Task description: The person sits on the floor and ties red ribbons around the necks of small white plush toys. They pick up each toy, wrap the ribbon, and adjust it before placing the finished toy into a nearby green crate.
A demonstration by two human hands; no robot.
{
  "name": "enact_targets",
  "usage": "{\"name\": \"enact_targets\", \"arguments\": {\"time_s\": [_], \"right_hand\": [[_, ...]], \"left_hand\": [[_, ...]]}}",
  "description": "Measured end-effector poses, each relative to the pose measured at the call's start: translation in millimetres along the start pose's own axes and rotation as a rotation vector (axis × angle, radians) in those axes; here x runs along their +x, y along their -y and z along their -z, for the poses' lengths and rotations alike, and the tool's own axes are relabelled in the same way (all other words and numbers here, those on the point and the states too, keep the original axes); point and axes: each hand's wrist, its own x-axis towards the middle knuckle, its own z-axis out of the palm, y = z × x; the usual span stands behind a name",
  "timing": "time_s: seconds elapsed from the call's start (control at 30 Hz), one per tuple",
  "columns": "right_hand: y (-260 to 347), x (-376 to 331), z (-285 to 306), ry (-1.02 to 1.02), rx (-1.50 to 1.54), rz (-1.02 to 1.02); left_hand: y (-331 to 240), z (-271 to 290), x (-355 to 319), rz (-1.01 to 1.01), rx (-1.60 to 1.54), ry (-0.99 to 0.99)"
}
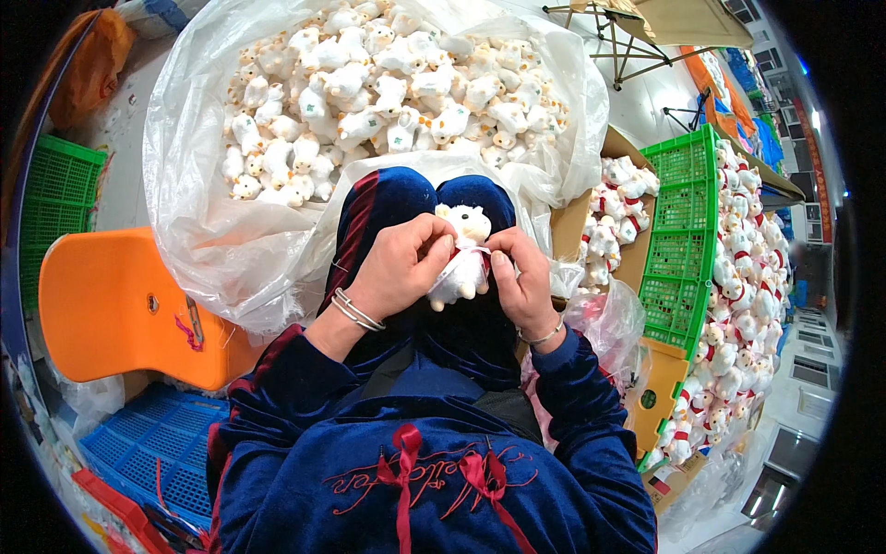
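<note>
Both hands pinch a small white plush toy over the lap, with heaps of the same toys all around.

The left hand (pixel 399 268) and the right hand (pixel 522 277) are closed narrowly on the white plush toy (pixel 463 254), fingertips pinched at the pale ribbon about its neck, just above the knees in dark blue velvet trousers (pixel 397 198). Directly beyond the knees, on the far side, a big clear plastic bag (pixel 203 231) gapes open, filled with plain white plush toys (pixel 369 83), its loose edge draped down toward the lap. To the right a cardboard box (pixel 628 148) and a green plastic crate (pixel 678 249) stand on edge, with red-ribboned plush toys (pixel 738 305) piled past them. On the left is an orange chair (pixel 111 305); nearer, a blue crate (pixel 157 452) lies low on the floor.
</note>
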Motion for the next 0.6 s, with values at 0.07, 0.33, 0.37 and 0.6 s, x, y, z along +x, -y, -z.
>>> {"name": "enact_targets", "arguments": {"time_s": [0.07, 0.33, 0.37, 0.6], "right_hand": [[-2, 0, 0, 0.016, -0.021, -0.007], [6, -2, -6, 0.033, 0.096, -0.175], [6, -2, -6, 0.028, 0.079, -0.143], [3, -10, -4, 0.037, 0.135, -0.237]], "left_hand": [[0, 0, 3, 0.045, -0.037, -0.012], [-14, 0, 5, 0.127, 0.088, 0.103], [-14, 0, 4, 0.117, 0.096, 0.103], [-20, -5, 1, 0.233, 0.062, 0.021]]}}
